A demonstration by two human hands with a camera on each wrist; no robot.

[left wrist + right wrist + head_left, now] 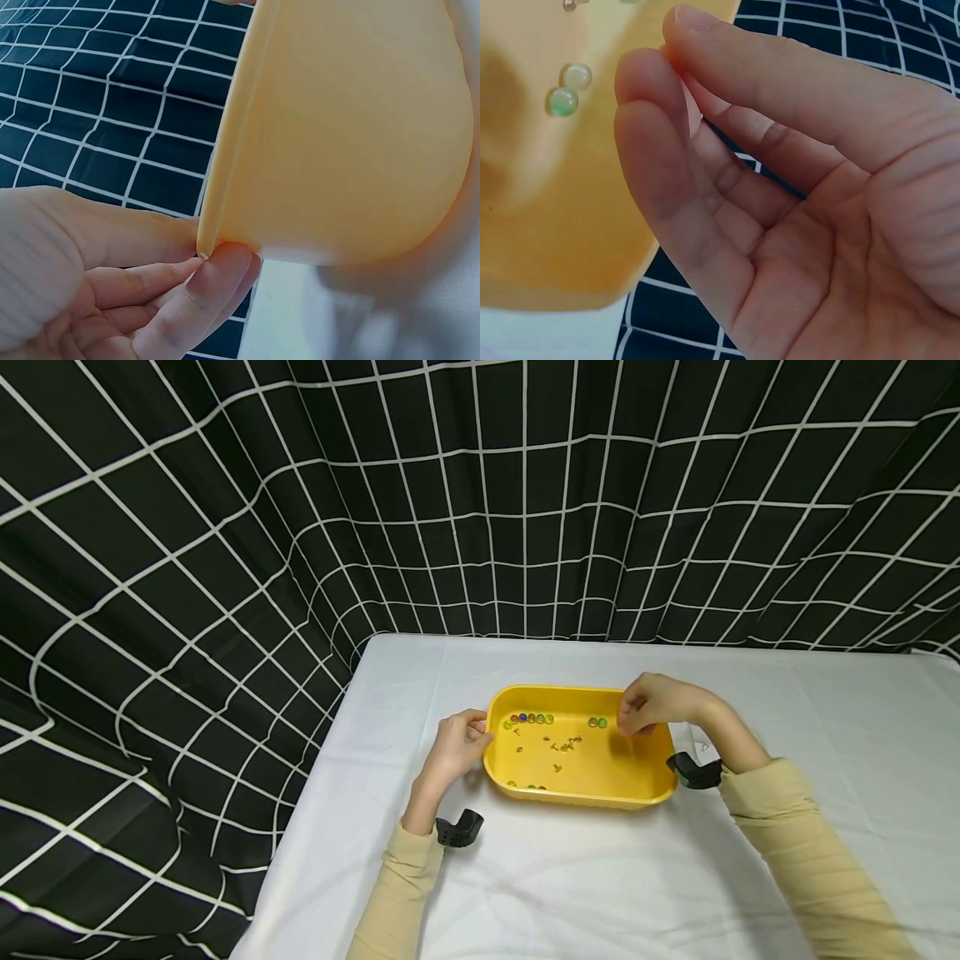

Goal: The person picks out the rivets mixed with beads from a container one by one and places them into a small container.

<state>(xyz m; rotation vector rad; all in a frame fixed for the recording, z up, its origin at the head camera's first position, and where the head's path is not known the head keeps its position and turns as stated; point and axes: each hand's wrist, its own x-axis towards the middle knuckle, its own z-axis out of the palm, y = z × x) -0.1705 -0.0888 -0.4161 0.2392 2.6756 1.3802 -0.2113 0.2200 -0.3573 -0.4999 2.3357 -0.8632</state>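
A yellow plastic tray (622, 768) with rounded corners stands on the white-covered table. My left hand (454, 747) pinches the rim at its left end, thumb on one side and fingertips on the other, as the left wrist view shows. My right hand (663, 702) is over the tray's right end, thumb and fingertips drawn together. Whether something small sits between those tips is hidden. Near it lie two glass marbles (562, 101), one of them green. More marbles (532, 718) form a row along the far left side. Small gold-coloured pins (564, 747) are scattered over the tray's floor.
A few more marbles (532, 787) lie by the tray's near wall. Something small and clear (703, 746) rests on the tablecloth (570, 877) right of the tray. A black curtain with a white grid (525, 527) hangs behind the table and along its left.
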